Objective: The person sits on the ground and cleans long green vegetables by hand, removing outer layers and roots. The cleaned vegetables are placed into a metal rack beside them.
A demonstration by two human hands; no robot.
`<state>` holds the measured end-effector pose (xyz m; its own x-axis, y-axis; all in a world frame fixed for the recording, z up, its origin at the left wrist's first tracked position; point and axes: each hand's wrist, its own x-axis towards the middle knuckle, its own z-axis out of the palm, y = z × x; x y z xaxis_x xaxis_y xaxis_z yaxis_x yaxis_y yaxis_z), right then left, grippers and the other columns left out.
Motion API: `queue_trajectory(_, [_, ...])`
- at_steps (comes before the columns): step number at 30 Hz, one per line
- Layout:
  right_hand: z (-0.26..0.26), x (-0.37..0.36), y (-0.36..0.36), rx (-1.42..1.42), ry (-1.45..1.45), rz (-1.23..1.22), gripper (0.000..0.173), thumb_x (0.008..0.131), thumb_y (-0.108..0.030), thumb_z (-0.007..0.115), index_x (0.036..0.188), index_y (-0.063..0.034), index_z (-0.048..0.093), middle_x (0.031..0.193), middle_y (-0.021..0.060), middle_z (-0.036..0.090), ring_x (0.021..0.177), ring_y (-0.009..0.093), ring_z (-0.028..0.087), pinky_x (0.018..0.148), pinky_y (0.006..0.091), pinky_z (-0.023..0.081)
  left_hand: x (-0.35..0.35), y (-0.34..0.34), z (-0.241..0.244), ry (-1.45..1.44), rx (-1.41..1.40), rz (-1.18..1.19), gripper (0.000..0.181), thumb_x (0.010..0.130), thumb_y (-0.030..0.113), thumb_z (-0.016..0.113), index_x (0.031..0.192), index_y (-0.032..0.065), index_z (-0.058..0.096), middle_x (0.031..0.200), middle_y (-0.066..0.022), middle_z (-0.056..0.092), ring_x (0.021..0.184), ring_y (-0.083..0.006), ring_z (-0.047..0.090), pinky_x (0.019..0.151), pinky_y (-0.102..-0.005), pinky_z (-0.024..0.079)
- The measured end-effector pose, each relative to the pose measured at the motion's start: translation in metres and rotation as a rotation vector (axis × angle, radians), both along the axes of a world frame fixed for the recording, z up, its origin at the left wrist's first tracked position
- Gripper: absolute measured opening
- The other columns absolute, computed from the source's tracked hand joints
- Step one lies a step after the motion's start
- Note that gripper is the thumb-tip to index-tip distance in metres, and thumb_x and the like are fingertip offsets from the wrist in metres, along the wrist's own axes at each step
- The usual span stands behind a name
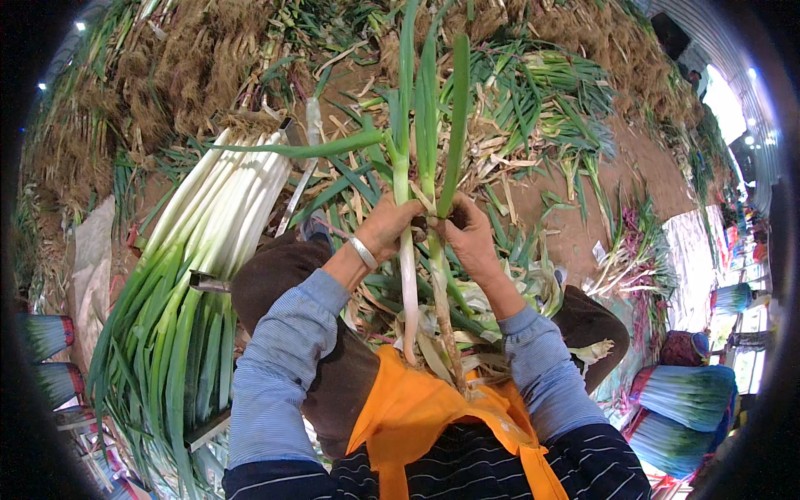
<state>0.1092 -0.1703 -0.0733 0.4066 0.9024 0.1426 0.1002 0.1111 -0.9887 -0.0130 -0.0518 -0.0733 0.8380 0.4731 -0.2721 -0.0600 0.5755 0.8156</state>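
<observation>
Two long green onions stand upright in front of me, their root ends down near my orange apron (406, 400). My left hand (390, 228), with a bracelet at its wrist, is closed around the paler green onion (408, 275). My right hand (462, 234) grips the other green onion (439, 275), whose lower stem is brownish, and its thumb presses a leaf. The fingertips of both hands nearly meet. To the left, a big bundle of green onions (219, 200) with clean white stems lies in a metal rack (209, 282), leaves hanging down.
Unpeeled green onions with brown roots (187, 75) are heaped along the far side. Loose leaves and peelings (494, 137) litter the soil floor. Purple-stemmed onions (631, 250) lie at right. Tied bundles (684, 400) are stacked at lower right, others (50, 381) at far left.
</observation>
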Motion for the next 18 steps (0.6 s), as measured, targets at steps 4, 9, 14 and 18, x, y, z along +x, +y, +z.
queue_trajectory(4, [0.004, -0.016, -0.028, -0.082, -0.033, -0.057, 0.025, 0.082, -0.006, 0.073, 0.103, -0.0033, 0.058, 0.092, 0.0007, 0.059, 0.08, 0.007, 0.053, 0.072, 0.0226, 0.045, 0.002, 0.001, -0.002, 0.162, 0.044, 0.08, 0.02, 0.09, 0.014, 0.063, 0.107, 0.0036, 0.06, 0.081, -0.0029, 0.063, 0.063, -0.0125, 0.058, 0.046, -0.0254, 0.048])
queue_trajectory(9, [-0.001, -0.003, -0.14, -0.278, 0.434, -0.247, 0.03, 0.081, -0.005, 0.072, 0.107, -0.0017, 0.058, 0.097, 0.0038, 0.062, 0.087, 0.012, 0.059, 0.079, 0.0254, 0.048, -0.003, 0.008, -0.014, 0.167, 0.175, 0.14, 0.016, 0.088, 0.009, 0.063, 0.096, -0.0047, 0.058, 0.073, -0.0078, 0.06, 0.053, -0.015, 0.056, 0.042, -0.0285, 0.045])
queue_trajectory(14, [-0.006, 0.103, -0.221, -0.407, -0.225, -0.647, 0.047, 0.083, -0.009, 0.07, 0.123, 0.0044, 0.049, 0.107, 0.0165, 0.061, 0.096, 0.029, 0.061, 0.084, 0.0406, 0.049, -0.011, 0.008, -0.008, 0.097, 0.134, 0.032, 0.014, 0.087, 0.008, 0.063, 0.092, -0.0011, 0.053, 0.074, -0.0056, 0.055, 0.056, -0.0126, 0.054, 0.044, -0.0263, 0.045])
queue_trajectory(18, [-0.031, 0.112, -0.207, -0.509, -1.165, -0.485, 0.063, 0.086, -0.015, 0.066, 0.138, 0.0039, 0.036, 0.119, 0.028, 0.056, 0.101, 0.04, 0.058, 0.091, 0.0478, 0.044, -0.007, 0.007, 0.001, 0.083, 0.164, -0.057, 0.022, 0.087, 0.009, 0.063, 0.105, 0.0019, 0.053, 0.085, -0.0035, 0.057, 0.063, -0.0115, 0.055, 0.051, -0.0253, 0.05])
